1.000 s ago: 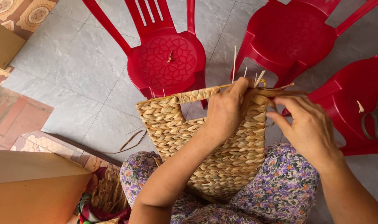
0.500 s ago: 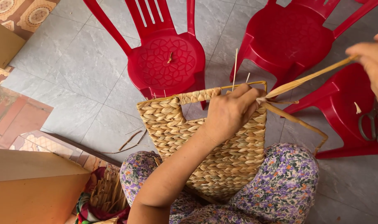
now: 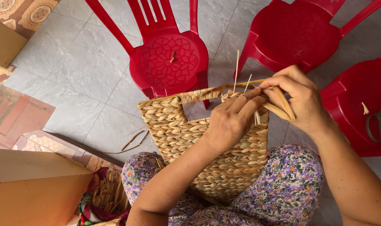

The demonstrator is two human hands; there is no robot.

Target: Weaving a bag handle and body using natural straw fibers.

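— Where was the woven basket (image 3: 190, 138) when we looked?

— It stood upright on the lap, resting against the knees in flowered cloth (image 3: 282, 184), with its handle slot at the upper edge. Everything else we placed from the basket.

— And our hands?

— Both were up at the basket's top rim, close together. Our left hand (image 3: 230, 123) gripped the rim from the front, fingers curled over the edge. Our right hand (image 3: 301, 100) was closed on a flat straw strand (image 3: 280, 104), which bent in a loop beside the rim's right corner.

— Anything sticking out of the rim?

— A few thin pale stalks (image 3: 237, 69) rose straight up from the rim, just beside our left hand's fingers.

— What lay around it?

— Beyond the basket stood a red plastic chair (image 3: 169, 58) with a scrap of straw on the seat. A second red chair (image 3: 299, 33) stood to the right of that one. At the basket's far right a third red seat (image 3: 357, 104) carried a pair of scissors (image 3: 380, 121). On the tiled floor (image 3: 73, 75) left of the basket lay loose straw pieces (image 3: 134, 140).
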